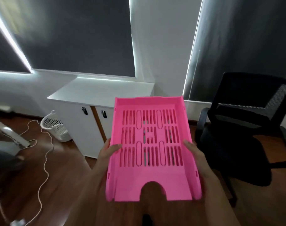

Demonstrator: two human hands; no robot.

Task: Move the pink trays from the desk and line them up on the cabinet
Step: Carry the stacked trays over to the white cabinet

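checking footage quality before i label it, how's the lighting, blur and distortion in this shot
Head view: the room is dim, with bright light leaking round the dark blinds. The left edge and the cable are motion-smeared, while the tray between both hands is fairly sharp. Wide-angle bending tilts the blind edges and cabinet.

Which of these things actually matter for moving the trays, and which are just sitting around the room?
Part of the job:
pink tray, held by the left hand and right hand
white cabinet, where it goes

Just lying about:
white wastebasket
black office chair
white cord on the floor
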